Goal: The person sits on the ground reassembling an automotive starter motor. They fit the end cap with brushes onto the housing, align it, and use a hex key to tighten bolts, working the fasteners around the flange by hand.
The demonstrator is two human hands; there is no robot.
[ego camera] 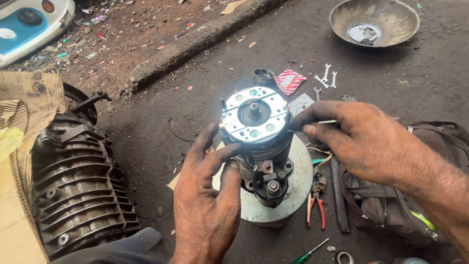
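The starter motor (pixel 261 146) stands upright on a white disc (pixel 298 186) on the floor. The left hand (pixel 207 195) grips its housing from the side. The right hand (pixel 356 139) pinches a thin metal pin (pixel 326 122) at the brush plate (pixel 254 115). Risk: the pin may slip from greasy fingers; side pressure may tip the unclamped motor toward the pliers (pixel 317 200).
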